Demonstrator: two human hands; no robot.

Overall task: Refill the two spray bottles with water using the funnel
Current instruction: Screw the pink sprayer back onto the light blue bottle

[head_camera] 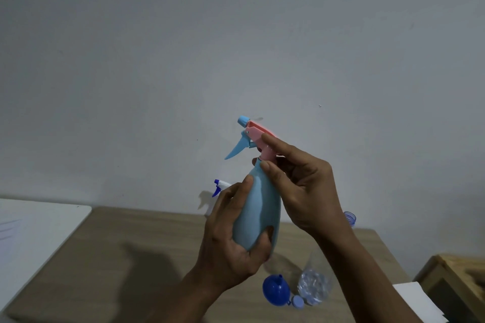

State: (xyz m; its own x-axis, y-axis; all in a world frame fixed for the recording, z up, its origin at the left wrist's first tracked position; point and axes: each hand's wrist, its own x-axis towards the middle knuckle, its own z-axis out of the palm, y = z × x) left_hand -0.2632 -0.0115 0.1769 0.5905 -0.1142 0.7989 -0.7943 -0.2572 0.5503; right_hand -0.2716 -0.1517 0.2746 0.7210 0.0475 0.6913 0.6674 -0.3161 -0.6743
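My left hand (231,238) grips the body of a light blue spray bottle (259,207), held up above the wooden table (118,257). Its pink spray head (258,136) with a blue trigger and nozzle sits on the neck. My right hand (301,186) pinches the collar under that pink head. A second spray bottle with a white and blue head (220,186) stands behind, mostly hidden by my left hand. A blue funnel (276,292) lies upside down on the table. Beside it stands a clear plastic water bottle (313,287) with a small pale blue cap (298,302) next to it.
A white surface (34,238) borders the table on the left. A wooden box or stool (456,283) and a white sheet (417,299) sit at the lower right. A pale blue cap-like object (350,217) peeks out behind my right forearm. A bare wall rises behind.
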